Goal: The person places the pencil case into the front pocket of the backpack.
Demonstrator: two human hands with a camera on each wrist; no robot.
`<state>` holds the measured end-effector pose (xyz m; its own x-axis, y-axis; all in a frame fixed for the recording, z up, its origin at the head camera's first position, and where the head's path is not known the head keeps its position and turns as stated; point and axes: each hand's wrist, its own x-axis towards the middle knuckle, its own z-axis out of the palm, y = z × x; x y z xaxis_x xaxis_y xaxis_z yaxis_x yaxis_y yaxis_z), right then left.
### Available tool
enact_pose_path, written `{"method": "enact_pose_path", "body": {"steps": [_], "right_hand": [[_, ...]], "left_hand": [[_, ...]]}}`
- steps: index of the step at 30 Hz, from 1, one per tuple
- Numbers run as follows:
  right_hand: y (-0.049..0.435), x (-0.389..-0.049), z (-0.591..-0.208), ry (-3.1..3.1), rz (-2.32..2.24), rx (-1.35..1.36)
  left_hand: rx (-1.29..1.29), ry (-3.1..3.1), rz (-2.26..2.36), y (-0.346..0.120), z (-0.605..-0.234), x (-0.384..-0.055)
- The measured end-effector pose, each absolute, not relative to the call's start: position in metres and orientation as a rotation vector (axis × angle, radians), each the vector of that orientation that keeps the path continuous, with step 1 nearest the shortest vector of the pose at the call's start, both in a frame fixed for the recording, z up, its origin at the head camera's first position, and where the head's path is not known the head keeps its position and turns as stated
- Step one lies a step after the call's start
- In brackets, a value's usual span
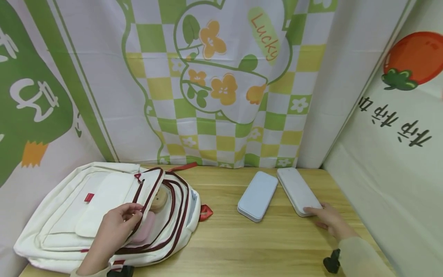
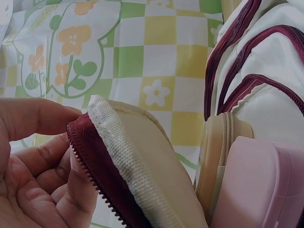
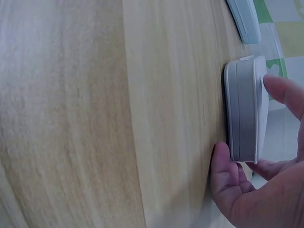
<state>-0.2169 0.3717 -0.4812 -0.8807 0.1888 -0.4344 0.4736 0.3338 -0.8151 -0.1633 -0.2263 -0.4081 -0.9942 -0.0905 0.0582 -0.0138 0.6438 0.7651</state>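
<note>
A cream backpack (image 1: 62, 204) with dark red zippers lies at the left, its front pocket unzipped. The left hand (image 1: 115, 227) pinches the edge of the pocket flap (image 2: 137, 161) and holds it up. Inside the pocket are a tan rounded case (image 2: 209, 152) and a pink case (image 2: 256, 185). At the right, the right hand (image 1: 330, 219) grips the near end of a white oblong case (image 1: 297, 190), thumb on its top and fingers at its side and lower edge. A pale blue oblong case (image 1: 257, 196) lies to the left of the white one.
The wooden table (image 1: 225, 246) holds everything. A printed curtain (image 1: 214, 146) hangs along its back edge, with a white side cloth (image 1: 387, 173) at the right. Red straps (image 1: 205, 212) stick out from the backpack onto the table.
</note>
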Motion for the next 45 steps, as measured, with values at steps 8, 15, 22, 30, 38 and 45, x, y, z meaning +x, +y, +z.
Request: {"method": "enact_pose_path", "body": {"steps": [8, 15, 22, 30, 38, 45], "right_hand": [[0.372, -0.217, -0.484, 2.357, -1.563, 0.606], [0.369, -0.219, -0.485, 2.392, -1.562, 0.612], [0.373, -0.222, -0.486, 2.427, -1.574, 0.598], [0.38, -0.219, -0.485, 2.239, -1.958, 0.687], [0.388, -0.216, -0.486, 1.93, -2.253, 0.754], [0.399, -0.213, -0.485, 1.751, -2.382, 0.756]], "left_hand": [[0.077, -2.764, -1.275, -0.227, -0.409, -0.164], [0.038, -2.734, -1.277, -0.228, -0.412, -0.163], [0.04, -2.734, -1.28, -0.228, -0.411, -0.163], [0.077, -2.761, -1.278, -0.228, -0.408, -0.162], [0.066, -2.749, -1.265, -0.229, -0.408, -0.162], [0.039, -2.736, -1.249, -0.232, -0.407, -0.162]]}}
